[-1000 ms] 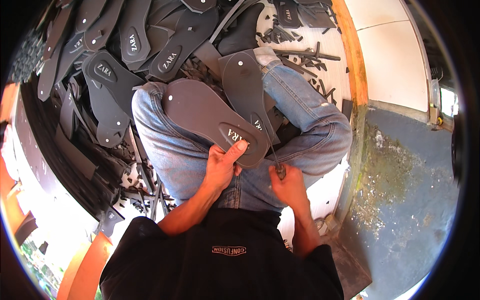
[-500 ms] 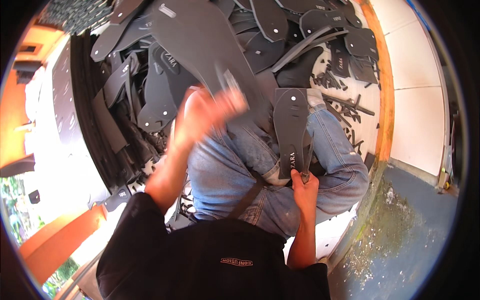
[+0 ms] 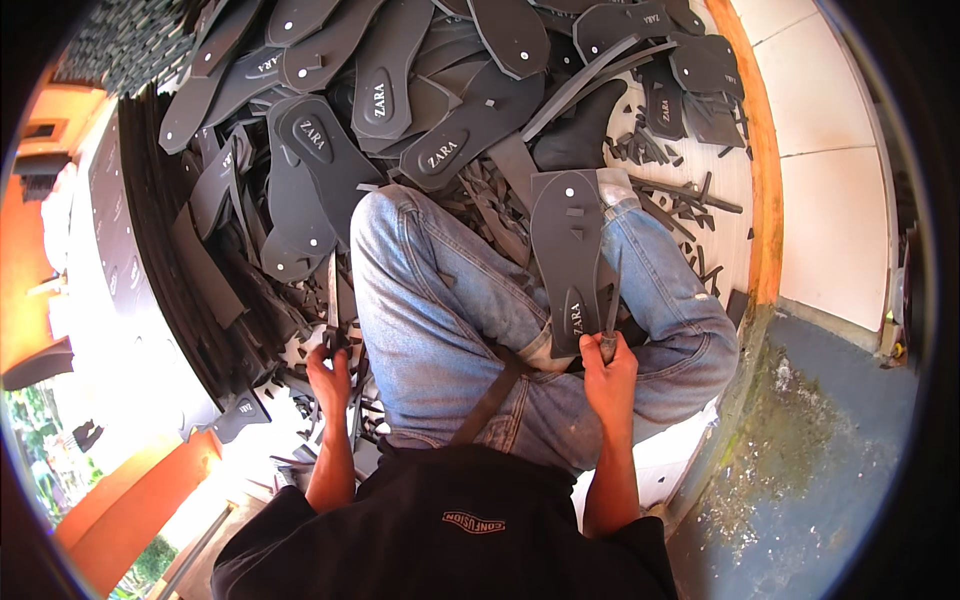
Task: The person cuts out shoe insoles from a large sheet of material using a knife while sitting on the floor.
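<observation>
A dark grey sandal sole (image 3: 565, 230) with a white dot and light lettering lies lengthwise between my shins. At its near end, my right hand (image 3: 610, 375) is closed round the handle of a narrow-bladed knife (image 3: 611, 312), whose blade points away along the sole's right edge. Beside my left knee, my left hand (image 3: 330, 375) is closed on the dark grip of a long, thin metal tool (image 3: 333, 295) pointing forward; its exact kind is unclear. Ahead of my knees lies a heap of similar soles (image 3: 385, 90), some with raised oval heel pads.
Dark offcuts (image 3: 690, 205) litter the pale floor on the right and around my left hand. Stacked dark sheets (image 3: 185, 250) stand at the left. An orange wooden edge (image 3: 768, 200) borders the right, beyond it a stained grey floor (image 3: 830, 440).
My left hand has come down from above my left knee to its left side and now holds the thin tool. The large blurred sole is gone from above my lap. My right hand stays put.
</observation>
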`<state>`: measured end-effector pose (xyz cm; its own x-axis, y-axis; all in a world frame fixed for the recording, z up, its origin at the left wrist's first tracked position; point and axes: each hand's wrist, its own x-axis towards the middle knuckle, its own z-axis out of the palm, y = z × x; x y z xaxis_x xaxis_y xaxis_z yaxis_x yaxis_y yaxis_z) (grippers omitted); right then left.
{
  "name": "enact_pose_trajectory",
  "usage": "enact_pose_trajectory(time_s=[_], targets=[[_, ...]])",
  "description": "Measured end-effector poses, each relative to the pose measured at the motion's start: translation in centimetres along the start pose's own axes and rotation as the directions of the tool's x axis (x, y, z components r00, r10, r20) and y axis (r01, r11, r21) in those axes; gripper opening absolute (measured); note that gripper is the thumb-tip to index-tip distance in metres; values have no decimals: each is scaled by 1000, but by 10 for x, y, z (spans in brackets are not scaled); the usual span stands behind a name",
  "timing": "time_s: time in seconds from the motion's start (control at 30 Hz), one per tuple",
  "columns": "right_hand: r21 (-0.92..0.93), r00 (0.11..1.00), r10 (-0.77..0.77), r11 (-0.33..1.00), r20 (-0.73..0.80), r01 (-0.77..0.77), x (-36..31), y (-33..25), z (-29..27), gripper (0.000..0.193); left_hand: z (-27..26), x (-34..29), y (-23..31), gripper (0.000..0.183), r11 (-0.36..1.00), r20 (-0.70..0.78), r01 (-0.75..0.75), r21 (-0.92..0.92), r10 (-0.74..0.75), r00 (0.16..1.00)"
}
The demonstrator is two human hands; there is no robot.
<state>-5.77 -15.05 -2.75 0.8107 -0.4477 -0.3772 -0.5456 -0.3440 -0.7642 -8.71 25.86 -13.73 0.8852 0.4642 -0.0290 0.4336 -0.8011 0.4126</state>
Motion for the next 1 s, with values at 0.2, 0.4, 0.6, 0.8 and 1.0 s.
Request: enact_pose_trajectory(time_s=[0.2,0.4,0.6,0.8,1.0], targets=[[-119,992,-116,986,46,120,-4,-9,11,25,-4,27,3,41,983,211,-23,180,-15,977],[309,955,21,944,295,-116,-31,-34,3,33,-62,17,55,33,913,359,308,-268,-202,911],[297,922,-93,955,377,-25,-27,-39,11,26,-95,-15,78,26,777,397,492,-393,-339,853],[485,924,-265,868,276,105,-27,-36,33,22,-87,-1,156,34,811,544,337,-479,-28,839],[52,853,-522,852,-1,521,-15,-65,41,16,-59,10,219,30,764,683,171,-622,421,597]])
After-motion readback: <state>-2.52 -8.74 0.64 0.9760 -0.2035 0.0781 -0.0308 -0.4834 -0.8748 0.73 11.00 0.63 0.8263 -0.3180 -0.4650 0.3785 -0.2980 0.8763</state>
